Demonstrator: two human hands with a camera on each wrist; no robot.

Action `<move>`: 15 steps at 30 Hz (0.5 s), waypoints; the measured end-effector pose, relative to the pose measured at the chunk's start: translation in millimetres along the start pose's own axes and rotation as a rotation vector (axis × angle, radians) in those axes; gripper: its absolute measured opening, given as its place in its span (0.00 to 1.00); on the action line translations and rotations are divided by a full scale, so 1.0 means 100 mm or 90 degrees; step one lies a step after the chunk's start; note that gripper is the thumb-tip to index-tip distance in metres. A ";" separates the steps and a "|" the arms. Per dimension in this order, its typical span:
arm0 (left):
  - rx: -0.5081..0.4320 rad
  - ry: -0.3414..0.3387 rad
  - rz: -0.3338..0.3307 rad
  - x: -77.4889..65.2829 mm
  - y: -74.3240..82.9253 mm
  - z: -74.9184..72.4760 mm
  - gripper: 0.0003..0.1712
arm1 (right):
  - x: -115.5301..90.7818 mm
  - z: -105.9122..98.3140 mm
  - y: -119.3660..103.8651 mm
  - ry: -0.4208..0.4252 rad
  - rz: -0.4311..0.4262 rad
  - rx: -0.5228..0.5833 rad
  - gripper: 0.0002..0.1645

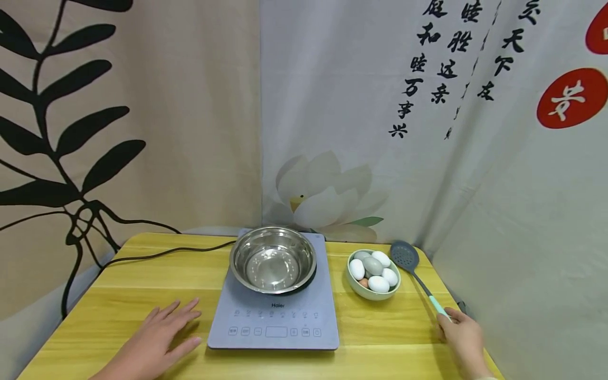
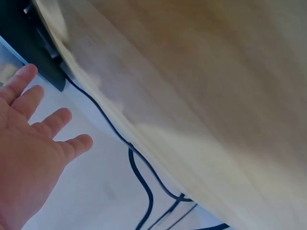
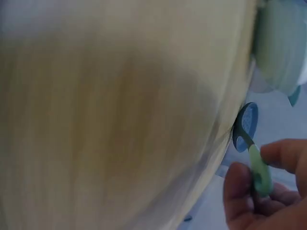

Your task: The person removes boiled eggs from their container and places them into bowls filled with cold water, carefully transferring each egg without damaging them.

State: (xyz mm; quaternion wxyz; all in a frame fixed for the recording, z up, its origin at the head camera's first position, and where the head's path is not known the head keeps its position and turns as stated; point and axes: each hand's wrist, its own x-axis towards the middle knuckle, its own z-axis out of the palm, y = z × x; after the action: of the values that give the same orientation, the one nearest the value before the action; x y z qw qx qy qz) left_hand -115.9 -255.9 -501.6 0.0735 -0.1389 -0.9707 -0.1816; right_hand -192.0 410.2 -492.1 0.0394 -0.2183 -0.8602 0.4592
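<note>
At the table's right side my right hand (image 1: 462, 338) pinches the mint-green handle end of a dark grey slotted skimmer (image 1: 405, 256). The skimmer's head lies by the table's back right corner, and its green handle (image 3: 259, 172) shows between thumb and fingers in the right wrist view. My left hand (image 1: 159, 340) hovers over the table left of the cooker, fingers spread, holding nothing. A steel pot (image 1: 273, 264) sits on the grey induction cooker (image 1: 275, 338). Between cooker and skimmer stands a pale green bowl (image 1: 372, 295) with several white, greyish and brown eggs (image 1: 378, 284).
A black power cord (image 1: 166, 253) runs left from the cooker across the wooden table (image 1: 380, 359) and over its left edge. Printed curtains (image 1: 332, 105) hang close behind the table and along its right side.
</note>
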 end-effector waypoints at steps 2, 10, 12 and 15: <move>0.014 -0.002 -0.003 -0.04 -0.05 -0.01 0.31 | -0.01 -0.01 0.01 0.024 -0.067 -0.205 0.30; 0.048 -0.009 -0.028 -0.12 -0.18 -0.03 0.33 | -0.05 0.06 0.00 -0.008 -0.130 -0.421 0.23; 0.052 -0.012 -0.036 -0.14 -0.20 -0.03 0.33 | -0.04 0.08 0.00 -0.019 -0.129 -0.427 0.22; 0.057 -0.023 -0.051 -0.16 -0.22 -0.03 0.34 | -0.04 0.10 0.01 -0.021 -0.139 -0.433 0.19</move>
State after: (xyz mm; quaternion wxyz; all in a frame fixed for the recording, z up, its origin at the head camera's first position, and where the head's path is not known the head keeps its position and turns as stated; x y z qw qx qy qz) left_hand -107.3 -280.5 -508.7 0.0545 -0.0995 -0.9839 -0.1384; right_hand -191.1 401.0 -498.4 -0.0003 -0.1182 -0.9826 0.1434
